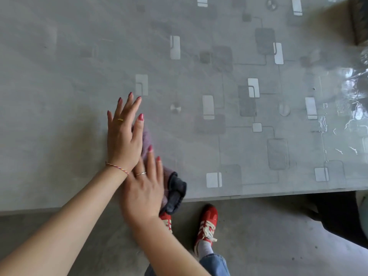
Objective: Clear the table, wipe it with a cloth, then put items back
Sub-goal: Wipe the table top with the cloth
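A grey table point(199, 76) with a pattern of pale and dark rounded squares under a clear glossy cover fills the upper view. A purple and dark grey cloth point(175, 188) lies near its front edge. My left hand point(124, 134) lies flat with straight, spread fingers on the cloth's far part. My right hand point(144, 188) presses flat on the cloth's near part, its fingers partly under my left wrist. Most of the cloth is hidden beneath both hands; its dark end hangs over the table's edge.
The table's front edge point(258, 193) runs across the lower middle, with grey floor point(268, 226) below it. My red shoes point(207, 222) stand on that floor. A dark object point(360, 20) sits at the far right corner. Glare and wrinkles mark the cover at right.
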